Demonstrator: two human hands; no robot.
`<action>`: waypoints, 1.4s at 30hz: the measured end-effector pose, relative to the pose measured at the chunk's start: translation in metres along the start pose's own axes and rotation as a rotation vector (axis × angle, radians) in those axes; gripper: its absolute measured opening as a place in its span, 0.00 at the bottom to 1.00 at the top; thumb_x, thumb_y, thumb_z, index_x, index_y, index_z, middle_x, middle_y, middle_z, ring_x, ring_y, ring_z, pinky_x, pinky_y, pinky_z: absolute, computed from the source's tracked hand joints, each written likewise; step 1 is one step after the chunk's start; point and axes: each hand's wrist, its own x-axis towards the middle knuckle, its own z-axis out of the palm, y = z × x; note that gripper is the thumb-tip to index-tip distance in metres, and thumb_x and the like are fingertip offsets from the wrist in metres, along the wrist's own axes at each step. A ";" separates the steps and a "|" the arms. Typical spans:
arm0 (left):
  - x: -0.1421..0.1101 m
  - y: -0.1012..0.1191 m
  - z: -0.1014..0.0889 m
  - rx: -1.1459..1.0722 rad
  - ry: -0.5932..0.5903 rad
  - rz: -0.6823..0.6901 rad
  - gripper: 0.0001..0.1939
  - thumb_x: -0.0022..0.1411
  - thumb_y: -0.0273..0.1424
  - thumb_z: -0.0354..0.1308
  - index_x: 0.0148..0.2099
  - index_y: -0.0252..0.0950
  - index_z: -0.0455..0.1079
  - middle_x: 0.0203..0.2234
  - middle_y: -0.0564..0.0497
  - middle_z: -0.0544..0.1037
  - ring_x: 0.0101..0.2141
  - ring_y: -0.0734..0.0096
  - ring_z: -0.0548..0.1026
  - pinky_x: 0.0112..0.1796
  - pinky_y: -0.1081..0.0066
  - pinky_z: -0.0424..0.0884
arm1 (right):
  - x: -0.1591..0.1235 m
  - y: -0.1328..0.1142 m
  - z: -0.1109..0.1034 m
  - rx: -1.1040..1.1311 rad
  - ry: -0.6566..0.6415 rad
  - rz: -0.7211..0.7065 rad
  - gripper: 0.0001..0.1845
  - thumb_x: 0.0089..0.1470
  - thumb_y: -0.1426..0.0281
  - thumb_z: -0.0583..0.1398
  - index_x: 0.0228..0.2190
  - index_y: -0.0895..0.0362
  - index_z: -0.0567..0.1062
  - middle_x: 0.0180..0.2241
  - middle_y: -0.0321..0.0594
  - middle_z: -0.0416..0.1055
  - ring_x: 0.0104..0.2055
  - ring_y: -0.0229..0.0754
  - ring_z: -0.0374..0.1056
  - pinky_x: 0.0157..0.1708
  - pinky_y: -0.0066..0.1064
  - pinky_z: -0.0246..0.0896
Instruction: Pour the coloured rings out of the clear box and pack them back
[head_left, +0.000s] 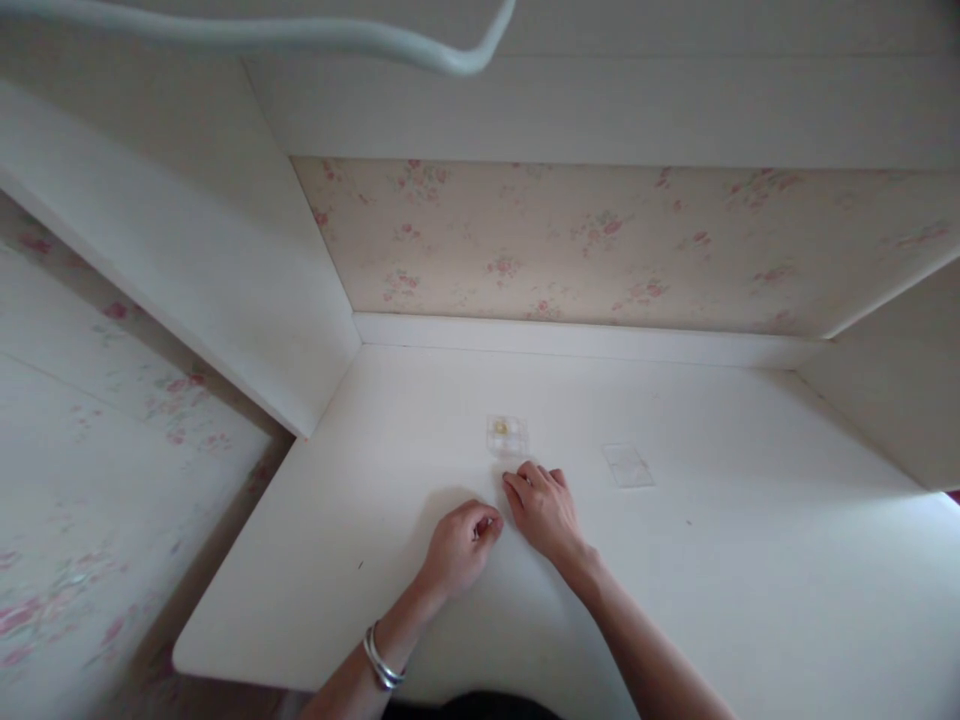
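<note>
A small clear plastic box (517, 437) with what look like compartments lies on the white desk, and a little yellowish item (500, 427) shows in its back left part. Just in front of the box, my right hand (544, 510) rests low over the desk with its fingers pinched together. My left hand (459, 548) is curled closed beside it, nearer to me and slightly to the left, thumb and forefinger pressed together. Anything held in either hand is too small or hidden to name. To the right lies a flat clear plastic piece (628, 466), apart from both hands.
The white desk (750, 600) has a raised strip along its back and side panels left (187, 220) and right. An overhead shelf (600, 110) crosses above, with a white cable (300, 32) in front. Tiny dark specks lie on the desktop.
</note>
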 end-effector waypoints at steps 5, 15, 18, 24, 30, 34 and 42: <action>0.000 -0.001 -0.001 0.000 -0.002 0.007 0.12 0.62 0.34 0.49 0.34 0.37 0.72 0.27 0.50 0.74 0.28 0.71 0.70 0.31 0.74 0.64 | -0.003 0.001 0.002 0.042 0.043 0.007 0.12 0.60 0.69 0.51 0.37 0.52 0.75 0.31 0.41 0.70 0.34 0.39 0.64 0.37 0.33 0.48; -0.001 -0.008 0.001 -0.010 0.015 0.034 0.11 0.62 0.33 0.49 0.34 0.36 0.72 0.26 0.51 0.73 0.27 0.73 0.69 0.31 0.74 0.63 | -0.005 0.010 0.003 0.236 0.139 0.084 0.13 0.59 0.65 0.52 0.34 0.52 0.76 0.31 0.38 0.70 0.36 0.38 0.65 0.38 0.31 0.50; -0.001 -0.010 0.001 -0.014 0.008 0.030 0.11 0.61 0.33 0.50 0.34 0.36 0.72 0.27 0.51 0.74 0.27 0.73 0.69 0.30 0.75 0.63 | 0.003 0.012 0.002 0.253 0.179 0.087 0.13 0.59 0.65 0.52 0.34 0.53 0.77 0.32 0.39 0.70 0.36 0.38 0.65 0.38 0.31 0.50; -0.001 -0.008 -0.001 -0.014 0.013 0.020 0.10 0.61 0.32 0.50 0.36 0.36 0.73 0.29 0.51 0.75 0.28 0.73 0.70 0.30 0.75 0.63 | 0.032 0.011 -0.002 0.187 0.174 0.041 0.12 0.59 0.66 0.53 0.35 0.52 0.77 0.32 0.39 0.71 0.36 0.37 0.65 0.39 0.31 0.50; -0.002 -0.009 -0.001 -0.014 0.022 0.025 0.11 0.61 0.33 0.49 0.35 0.36 0.73 0.28 0.50 0.75 0.28 0.73 0.70 0.30 0.75 0.64 | 0.042 0.019 0.000 0.133 0.141 0.057 0.12 0.58 0.68 0.53 0.34 0.52 0.77 0.32 0.39 0.71 0.35 0.38 0.66 0.37 0.31 0.50; 0.000 -0.010 0.000 -0.016 0.007 0.029 0.11 0.61 0.32 0.50 0.35 0.36 0.73 0.29 0.50 0.75 0.28 0.73 0.70 0.31 0.75 0.64 | 0.025 0.033 0.000 0.226 0.230 0.121 0.14 0.58 0.64 0.52 0.33 0.53 0.77 0.32 0.40 0.71 0.35 0.38 0.67 0.37 0.31 0.53; 0.012 0.004 0.004 0.229 -0.022 0.036 0.11 0.63 0.30 0.48 0.35 0.39 0.71 0.31 0.50 0.75 0.31 0.71 0.72 0.34 0.73 0.64 | -0.033 0.046 0.006 0.493 0.311 0.344 0.18 0.57 0.59 0.52 0.33 0.55 0.77 0.31 0.42 0.70 0.32 0.40 0.66 0.32 0.31 0.60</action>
